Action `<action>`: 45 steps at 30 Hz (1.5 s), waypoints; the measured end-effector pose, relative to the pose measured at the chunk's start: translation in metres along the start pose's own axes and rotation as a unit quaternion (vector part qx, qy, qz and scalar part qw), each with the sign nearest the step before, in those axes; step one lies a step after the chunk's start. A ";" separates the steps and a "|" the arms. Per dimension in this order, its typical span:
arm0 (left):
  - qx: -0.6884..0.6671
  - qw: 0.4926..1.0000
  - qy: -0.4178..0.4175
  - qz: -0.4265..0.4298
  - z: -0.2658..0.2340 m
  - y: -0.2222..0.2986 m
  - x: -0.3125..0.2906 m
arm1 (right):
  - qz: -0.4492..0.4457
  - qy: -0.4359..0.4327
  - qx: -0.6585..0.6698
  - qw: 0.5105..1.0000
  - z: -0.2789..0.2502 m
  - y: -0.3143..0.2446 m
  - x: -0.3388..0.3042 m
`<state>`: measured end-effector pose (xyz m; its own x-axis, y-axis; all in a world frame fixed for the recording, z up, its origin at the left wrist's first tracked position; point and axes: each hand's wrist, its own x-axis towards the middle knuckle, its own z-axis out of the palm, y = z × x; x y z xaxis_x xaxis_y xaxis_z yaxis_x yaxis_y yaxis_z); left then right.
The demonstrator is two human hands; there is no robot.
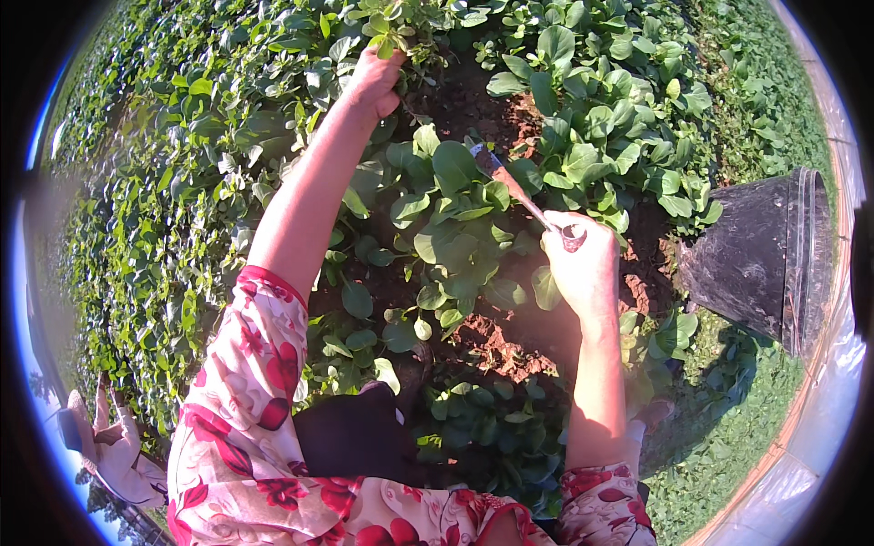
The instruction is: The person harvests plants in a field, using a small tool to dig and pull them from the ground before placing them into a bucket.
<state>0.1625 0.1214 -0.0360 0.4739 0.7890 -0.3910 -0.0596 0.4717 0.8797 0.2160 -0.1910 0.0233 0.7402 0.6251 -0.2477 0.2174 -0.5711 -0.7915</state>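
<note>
My left hand [375, 82] clasps a leafy green clump [397, 25] while my right hand [584, 264] grips a narrow metal tool [515, 187] above broad-leaved plants [452, 169].

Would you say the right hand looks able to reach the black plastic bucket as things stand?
Probably yes: brown soil and green leaves are all that shows between the right hand and the black plastic bucket, though that hand's grip is taken up by the long metal tool.

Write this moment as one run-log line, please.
left hand: gripping leafy green plant | right hand: holding slim brownish metal tool | black plastic bucket: right of both hands
</note>
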 end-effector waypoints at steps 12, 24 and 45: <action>-0.118 0.901 -0.373 0.186 0.382 0.072 -0.148 | 0.016 0.084 -0.002 0.996 -0.071 0.032 -0.138; 0.235 0.762 -0.600 0.060 0.402 0.041 -0.187 | 0.155 0.125 0.011 0.980 -0.106 0.062 -0.179; 0.289 0.953 -0.093 -0.001 -0.043 -0.057 -0.080 | -0.088 -0.120 -0.236 0.960 0.059 -0.044 -0.072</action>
<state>0.0902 0.0484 -0.0670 0.6241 0.6801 -0.3846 0.4095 0.1345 0.9023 0.1160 -0.1798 0.0431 0.5097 0.8065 -0.2998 0.6323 -0.5874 -0.5052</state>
